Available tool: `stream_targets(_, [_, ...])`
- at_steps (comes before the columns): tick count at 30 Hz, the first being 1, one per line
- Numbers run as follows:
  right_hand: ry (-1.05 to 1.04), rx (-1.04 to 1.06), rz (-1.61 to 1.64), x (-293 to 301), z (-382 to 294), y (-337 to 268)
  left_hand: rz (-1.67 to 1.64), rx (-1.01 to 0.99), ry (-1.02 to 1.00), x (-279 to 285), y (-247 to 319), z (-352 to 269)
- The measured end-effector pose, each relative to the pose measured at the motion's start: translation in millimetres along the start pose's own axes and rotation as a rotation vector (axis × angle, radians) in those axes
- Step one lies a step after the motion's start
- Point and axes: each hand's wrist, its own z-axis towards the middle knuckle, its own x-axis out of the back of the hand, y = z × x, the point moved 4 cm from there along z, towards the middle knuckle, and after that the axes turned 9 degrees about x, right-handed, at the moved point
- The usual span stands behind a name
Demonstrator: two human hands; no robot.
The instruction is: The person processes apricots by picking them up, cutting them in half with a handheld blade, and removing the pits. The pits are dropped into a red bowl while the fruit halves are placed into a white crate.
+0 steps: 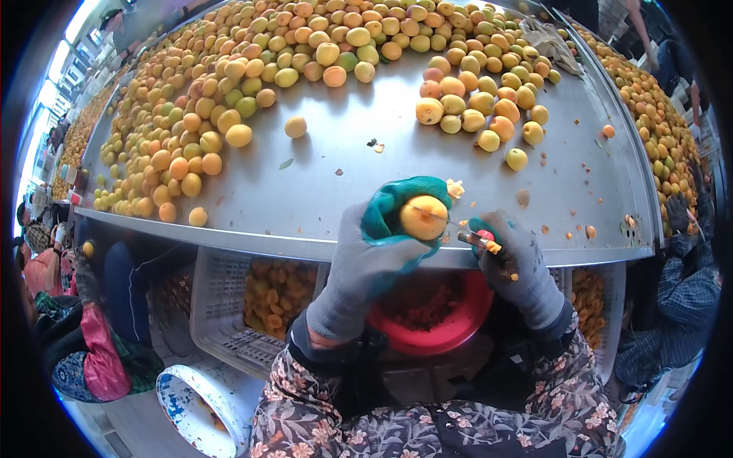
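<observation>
My left hand [381,235], in a grey knit glove with a green coated palm, holds a whole yellow-orange apricot [424,217] over the near edge of the metal table. A dark line runs across the fruit's face. In the same kind of glove, my right hand [507,246] is closed around a small knife [474,239] with a reddish handle part. Its thin blade points left at the apricot; whether the tip touches the skin cannot be told. Bits of orange pulp cling to the knife and glove.
Many apricots [328,54] are heaped across the steel table [366,172], with scraps near its front edge. Below stand a red basin [475,320] with dark contents, plastic crates [229,343] of cut fruit and a white bucket [197,401]. Other people sit left and right; a cloth [550,43] lies at the back.
</observation>
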Motion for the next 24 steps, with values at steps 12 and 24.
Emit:
stream_targets(12, [0.014,-0.022,-0.128,-7,-4,-3,0.779,-0.451,0.254,-2,14,3])
stream_targets(24, [-0.056,0.017,0.007,-10,-8,-4,0.054,-0.221,-0.017,-12,-13,-6])
